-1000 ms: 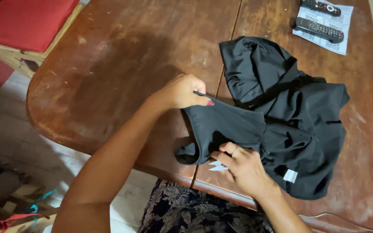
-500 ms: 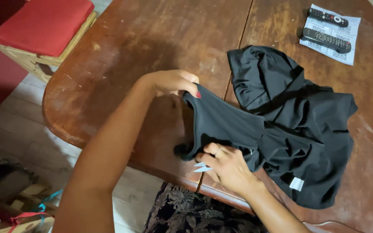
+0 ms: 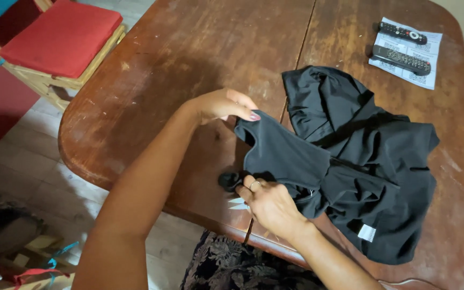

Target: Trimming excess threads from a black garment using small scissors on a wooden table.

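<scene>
A black garment (image 3: 371, 156) lies crumpled on a worn brown wooden table (image 3: 189, 70), with a small white label near its lower edge. My left hand (image 3: 224, 104) pinches the upper corner of a flat panel of the garment and lifts it off the table. My right hand (image 3: 269, 204) grips the lower edge of that same panel near the table's front edge; a ring shows on one finger. The panel is stretched between the two hands. The rest of the cloth is bunched to the right.
Two black remote controls (image 3: 401, 45) rest on a white printed sheet (image 3: 430, 75) at the table's far right. A wooden chair with a red cushion (image 3: 60, 37) stands at the left. Clutter lies on the tiled floor (image 3: 22, 166) at the lower left.
Both hands still hold the garment's panel. My left hand has lifted its corner a little and the panel is spread flatter between the hands. The view has shifted slightly.
</scene>
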